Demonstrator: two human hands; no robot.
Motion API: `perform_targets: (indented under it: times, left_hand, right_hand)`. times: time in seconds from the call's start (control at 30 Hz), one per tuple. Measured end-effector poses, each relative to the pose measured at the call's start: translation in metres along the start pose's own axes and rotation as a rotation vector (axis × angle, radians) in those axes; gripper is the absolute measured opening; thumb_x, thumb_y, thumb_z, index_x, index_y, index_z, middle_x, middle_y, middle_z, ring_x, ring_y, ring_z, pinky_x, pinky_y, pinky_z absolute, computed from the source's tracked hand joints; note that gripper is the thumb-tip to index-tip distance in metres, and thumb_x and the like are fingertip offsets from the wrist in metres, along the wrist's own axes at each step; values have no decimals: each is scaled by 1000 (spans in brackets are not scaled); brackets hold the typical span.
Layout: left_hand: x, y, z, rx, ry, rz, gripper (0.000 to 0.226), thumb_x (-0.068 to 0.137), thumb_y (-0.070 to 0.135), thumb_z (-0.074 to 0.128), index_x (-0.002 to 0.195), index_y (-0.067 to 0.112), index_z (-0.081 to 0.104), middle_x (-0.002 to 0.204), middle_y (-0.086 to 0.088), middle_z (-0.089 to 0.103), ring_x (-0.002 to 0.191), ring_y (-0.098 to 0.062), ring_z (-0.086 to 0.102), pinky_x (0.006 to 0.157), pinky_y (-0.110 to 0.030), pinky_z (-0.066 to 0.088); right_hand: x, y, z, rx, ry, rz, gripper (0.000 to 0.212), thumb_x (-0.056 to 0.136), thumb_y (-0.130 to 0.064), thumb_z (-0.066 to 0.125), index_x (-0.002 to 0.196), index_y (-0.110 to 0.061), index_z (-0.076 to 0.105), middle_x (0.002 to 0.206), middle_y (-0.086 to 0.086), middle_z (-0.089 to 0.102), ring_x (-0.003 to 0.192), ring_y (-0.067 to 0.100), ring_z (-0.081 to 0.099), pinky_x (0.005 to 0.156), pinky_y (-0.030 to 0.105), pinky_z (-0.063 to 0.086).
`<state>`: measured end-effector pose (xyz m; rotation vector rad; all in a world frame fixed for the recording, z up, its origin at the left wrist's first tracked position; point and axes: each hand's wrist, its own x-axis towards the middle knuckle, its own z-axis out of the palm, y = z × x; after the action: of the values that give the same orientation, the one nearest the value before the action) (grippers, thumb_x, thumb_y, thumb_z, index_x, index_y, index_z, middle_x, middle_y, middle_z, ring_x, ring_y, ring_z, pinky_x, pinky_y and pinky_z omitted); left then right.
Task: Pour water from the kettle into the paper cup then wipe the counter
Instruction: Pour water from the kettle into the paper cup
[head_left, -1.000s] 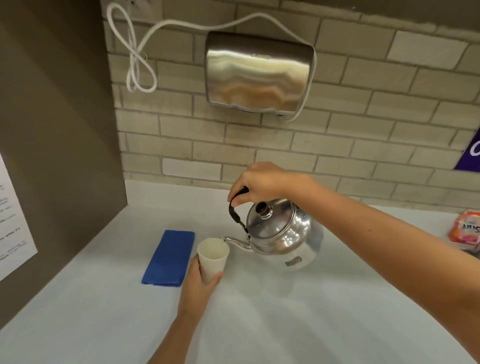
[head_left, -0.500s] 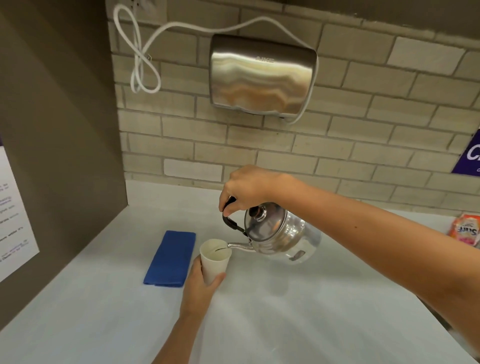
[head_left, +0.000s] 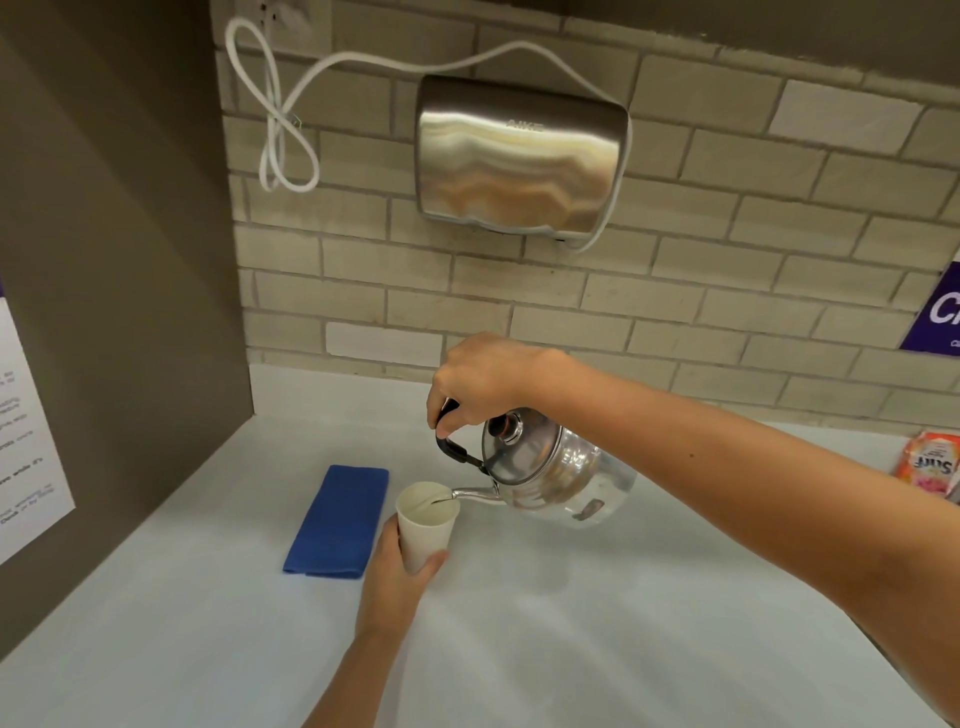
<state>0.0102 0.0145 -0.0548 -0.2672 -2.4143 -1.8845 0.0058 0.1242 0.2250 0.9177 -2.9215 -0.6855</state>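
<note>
A shiny steel kettle (head_left: 550, 470) hangs tilted to the left above the white counter (head_left: 571, 623). My right hand (head_left: 488, 382) grips its black handle from above. The spout tip sits just over the rim of a white paper cup (head_left: 426, 525), and a thin stream runs into the cup. My left hand (head_left: 397, 577) wraps the cup's lower part from the near side. A folded blue cloth (head_left: 337, 519) lies flat on the counter just left of the cup.
A steel hand dryer (head_left: 519, 156) with a looped white cord hangs on the brick wall behind. A brown side panel (head_left: 114, 260) with a white notice closes off the left. An orange-pink packet (head_left: 930, 465) lies at the far right of the counter.
The kettle has tipped further to the left, bringing its spout over the cup's rim, and water now runs in. My left hand has kept the cup in place.
</note>
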Motion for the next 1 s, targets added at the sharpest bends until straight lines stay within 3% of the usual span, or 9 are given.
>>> perform_targets:
  times: [0.3, 0.6, 0.8, 1.0]
  left_hand:
    - [0, 0, 0, 11, 5, -6, 73, 72, 26, 77, 133, 18, 37, 127, -5, 55, 115, -24, 53, 97, -42, 49]
    - [-1, 3, -1, 18, -1, -12, 74, 73, 27, 76, 134, 19, 36, 128, -5, 54, 116, -23, 52, 98, -42, 49]
    - [-1, 3, -1, 21, -7, -16, 73, 73, 27, 76, 134, 20, 36, 127, -3, 55, 114, -21, 53, 97, -38, 48]
    - [-1, 3, 0, 23, -9, -25, 73, 73, 27, 76, 134, 19, 36, 128, -4, 54, 113, -19, 51, 96, -37, 47]
  right_hand:
    - [2, 0, 2, 2, 3, -9, 23, 86, -43, 57, 102, -31, 67, 92, -6, 71, 73, 12, 51, 62, 28, 39]
    - [3, 1, 0, -15, 15, -19, 23, 85, -42, 58, 102, -30, 69, 91, -6, 71, 71, 10, 49, 50, 22, 28]
    - [3, 0, -2, -9, 3, -6, 24, 85, -42, 58, 103, -30, 68, 94, -5, 72, 81, 15, 59, 62, 28, 41]
    - [3, 1, -2, -15, 7, -10, 23, 85, -42, 58, 102, -30, 68, 94, -6, 72, 77, 13, 55, 61, 27, 39]
